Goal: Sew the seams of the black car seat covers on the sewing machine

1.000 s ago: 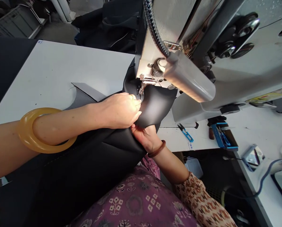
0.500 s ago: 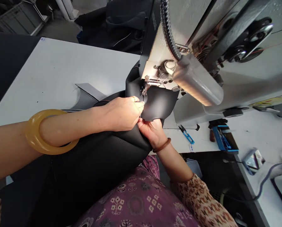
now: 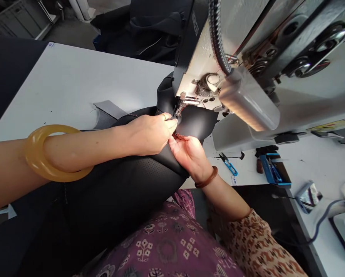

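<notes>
A large piece of black leather-like fabric (image 3: pixel 126 188) lies over my lap and runs up under the presser foot (image 3: pixel 178 108) of an industrial sewing machine (image 3: pixel 247 77). My left hand (image 3: pixel 151 132) is closed, pinching the fabric's edge just in front of the foot. My right hand (image 3: pixel 191 154) lies right beside it, palm up, fingers curled round the fabric's fold. A yellow bangle (image 3: pixel 45 154) sits on my left forearm and a brown one (image 3: pixel 206 179) on my right wrist.
The white sewing table (image 3: pixel 71 84) stretches to the left, with a grey fabric piece (image 3: pixel 109 109) on it. Blue thread snips (image 3: pixel 228 163) and a blue tray of tools (image 3: pixel 272 171) lie right of the machine. Dark fabric is piled behind the machine (image 3: pixel 149 27).
My right hand has come up from under the fabric fold and turned palm up beside my left hand. Both hands and the fabric edge have moved slightly closer to the presser foot.
</notes>
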A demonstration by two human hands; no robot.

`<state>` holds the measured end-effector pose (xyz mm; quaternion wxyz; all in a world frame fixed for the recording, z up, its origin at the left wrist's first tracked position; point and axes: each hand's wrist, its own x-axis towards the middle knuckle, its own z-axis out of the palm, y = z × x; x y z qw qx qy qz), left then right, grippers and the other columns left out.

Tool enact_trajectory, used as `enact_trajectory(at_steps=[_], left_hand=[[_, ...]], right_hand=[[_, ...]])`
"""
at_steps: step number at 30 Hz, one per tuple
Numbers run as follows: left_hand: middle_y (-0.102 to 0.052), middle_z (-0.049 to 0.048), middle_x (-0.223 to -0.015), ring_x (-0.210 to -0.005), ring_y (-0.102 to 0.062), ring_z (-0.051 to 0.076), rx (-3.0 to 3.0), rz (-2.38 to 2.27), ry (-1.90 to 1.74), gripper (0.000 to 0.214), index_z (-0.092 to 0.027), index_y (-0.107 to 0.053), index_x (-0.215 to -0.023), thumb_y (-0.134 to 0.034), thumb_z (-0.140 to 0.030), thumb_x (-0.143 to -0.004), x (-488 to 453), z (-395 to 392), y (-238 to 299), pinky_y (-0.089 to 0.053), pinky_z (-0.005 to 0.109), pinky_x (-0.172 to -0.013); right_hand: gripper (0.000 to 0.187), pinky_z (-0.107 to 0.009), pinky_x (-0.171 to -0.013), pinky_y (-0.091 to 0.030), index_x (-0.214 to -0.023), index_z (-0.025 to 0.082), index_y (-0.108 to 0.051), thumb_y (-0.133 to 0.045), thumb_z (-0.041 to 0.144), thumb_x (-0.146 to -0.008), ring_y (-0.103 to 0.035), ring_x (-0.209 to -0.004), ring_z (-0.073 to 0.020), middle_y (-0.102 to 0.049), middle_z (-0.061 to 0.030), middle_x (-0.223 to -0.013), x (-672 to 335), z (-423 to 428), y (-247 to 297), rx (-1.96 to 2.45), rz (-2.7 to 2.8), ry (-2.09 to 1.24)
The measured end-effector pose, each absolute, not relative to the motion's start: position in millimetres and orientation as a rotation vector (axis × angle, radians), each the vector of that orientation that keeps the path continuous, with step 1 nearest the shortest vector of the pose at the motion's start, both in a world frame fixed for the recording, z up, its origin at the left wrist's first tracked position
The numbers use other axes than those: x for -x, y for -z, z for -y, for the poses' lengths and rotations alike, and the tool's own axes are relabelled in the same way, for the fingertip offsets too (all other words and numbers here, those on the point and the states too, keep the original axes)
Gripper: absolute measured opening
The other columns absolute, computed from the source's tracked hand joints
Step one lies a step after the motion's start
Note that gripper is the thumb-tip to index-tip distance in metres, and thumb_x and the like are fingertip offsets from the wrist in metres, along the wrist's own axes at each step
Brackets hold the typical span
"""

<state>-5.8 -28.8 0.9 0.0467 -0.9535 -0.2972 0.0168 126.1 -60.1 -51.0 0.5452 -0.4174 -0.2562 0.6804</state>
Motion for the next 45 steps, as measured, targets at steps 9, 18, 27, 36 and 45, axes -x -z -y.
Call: enact_trajectory(at_steps=[9, 18, 27, 36, 45], left_hand=[[-0.063, 0.0189, -0.108, -0.113, -0.052, 0.03, 2.794, 0.858, -0.089, 0.038, -0.008, -0.065, -0.109, -0.035, -0.025, -0.094, 4, 39, 0, -0.048, 0.037, -0.08], [-0.06, 0.0169, -0.108, -0.111, -0.052, 0.029, 2.769, 0.821, -0.246, 0.042, -0.01, -0.062, -0.108, -0.026, -0.026, -0.097, 5, 34, -6, -0.045, 0.033, -0.068], [-0.051, 0.0205, -0.129, -0.121, -0.043, 0.048, 2.722, 1.279, -0.159, 0.049, -0.018, -0.065, -0.113, -0.044, -0.055, -0.088, -11, 49, 5, -0.047, 0.051, -0.08], [-0.057, 0.0162, -0.124, -0.112, -0.053, 0.033, 2.763, 1.252, 0.044, 0.053, -0.015, -0.074, -0.086, -0.042, -0.057, -0.088, -2, 41, 13, -0.049, 0.042, -0.087], [-0.066, 0.0091, -0.113, -0.106, -0.058, 0.026, 2.828, 1.318, 0.017, 0.054, -0.02, -0.074, -0.096, -0.042, -0.063, -0.087, -1, 15, 6, -0.048, 0.036, -0.092]], right_hand=[[0.016, -0.042, -0.101, -0.04, -0.091, 0.027, -0.069, -0.06, 0.02, -0.079, -0.055, -0.118, -0.0226, -0.069, -0.004, -0.108, -185, 98, 41, 1.166, 1.976, -0.673], [0.029, -0.044, -0.09, -0.038, -0.097, 0.019, -0.065, -0.037, 0.018, -0.093, -0.058, -0.117, -0.0256, -0.069, -0.0074, -0.112, -193, 52, 57, 1.175, 2.469, 0.185], [0.028, -0.042, -0.09, -0.038, -0.103, 0.018, -0.066, -0.041, 0.018, -0.089, -0.056, -0.119, -0.025, -0.068, -0.0082, -0.113, -199, 41, 51, 1.186, 2.476, 0.062], [0.03, -0.047, -0.089, -0.04, -0.107, 0.019, -0.066, -0.041, 0.018, -0.09, -0.059, -0.114, -0.0259, -0.068, -0.0079, -0.114, -211, 36, 61, 1.042, 2.46, 0.161], [0.03, -0.04, -0.092, -0.045, -0.102, 0.022, -0.067, -0.039, 0.016, -0.091, -0.06, -0.113, -0.0213, -0.07, -0.0036, -0.11, -214, 15, 66, 1.109, 2.393, 0.197]])
